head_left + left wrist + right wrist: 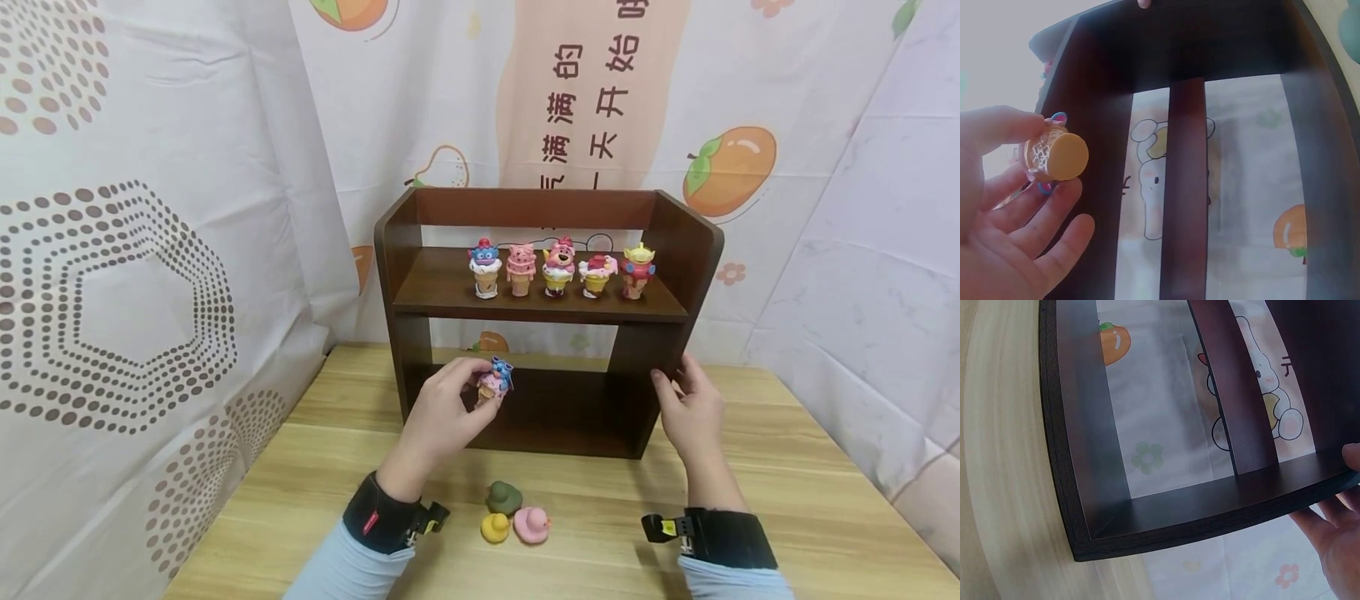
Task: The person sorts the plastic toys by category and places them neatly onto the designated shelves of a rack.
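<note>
My left hand [444,408] pinches a small ice-cream-cone figurine [494,382] with a blue character on top, in front of the shelf's lower compartment. In the left wrist view the figurine's tan cone base [1067,156] faces the camera, between thumb and fingers. My right hand [692,408] grips the right side panel of the dark brown wooden shelf [540,315]. The right wrist view has the thumb [1352,456] on the panel's inner side and the fingers [1316,526] outside it. On the upper board several cone figurines [557,268] stand upright in a row, toward the right.
Three rubber ducks lie on the wood-grain table [600,533] in front of the shelf: green [504,497], yellow [495,527] and pink [532,525]. A patterned cloth [450,100] hangs behind, and another [150,250] covers the left side.
</note>
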Demonstrator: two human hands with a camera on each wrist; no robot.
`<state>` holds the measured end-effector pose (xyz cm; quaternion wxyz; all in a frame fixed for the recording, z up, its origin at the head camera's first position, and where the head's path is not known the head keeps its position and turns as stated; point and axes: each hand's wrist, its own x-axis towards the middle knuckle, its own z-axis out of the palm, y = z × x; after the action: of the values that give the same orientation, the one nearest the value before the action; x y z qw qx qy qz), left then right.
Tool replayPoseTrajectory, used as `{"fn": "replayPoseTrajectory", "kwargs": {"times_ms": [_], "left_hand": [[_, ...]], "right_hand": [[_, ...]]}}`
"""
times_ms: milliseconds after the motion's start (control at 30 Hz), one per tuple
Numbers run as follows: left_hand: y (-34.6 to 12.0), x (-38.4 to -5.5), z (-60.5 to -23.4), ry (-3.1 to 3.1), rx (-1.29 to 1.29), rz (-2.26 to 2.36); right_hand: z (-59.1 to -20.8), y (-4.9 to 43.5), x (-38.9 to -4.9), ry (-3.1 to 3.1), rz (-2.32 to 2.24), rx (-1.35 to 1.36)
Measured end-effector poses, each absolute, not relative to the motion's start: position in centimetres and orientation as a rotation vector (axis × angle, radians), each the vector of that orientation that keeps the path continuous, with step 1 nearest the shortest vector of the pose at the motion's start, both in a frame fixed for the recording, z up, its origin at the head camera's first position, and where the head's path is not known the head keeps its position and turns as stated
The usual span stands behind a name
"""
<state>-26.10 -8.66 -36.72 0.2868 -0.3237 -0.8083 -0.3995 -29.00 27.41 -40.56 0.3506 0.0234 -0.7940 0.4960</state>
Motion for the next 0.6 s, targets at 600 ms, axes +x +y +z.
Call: {"fn": "replayPoseTrajectory", "kwargs": {"times_ms": [600], "left_hand": [[-9.7, -25.6, -35.4, -1.891, -0.849, -1.097]], "right_hand": [[-40.3, 27.2, -28.6, -2.076, 1.243, 0.061]]}}
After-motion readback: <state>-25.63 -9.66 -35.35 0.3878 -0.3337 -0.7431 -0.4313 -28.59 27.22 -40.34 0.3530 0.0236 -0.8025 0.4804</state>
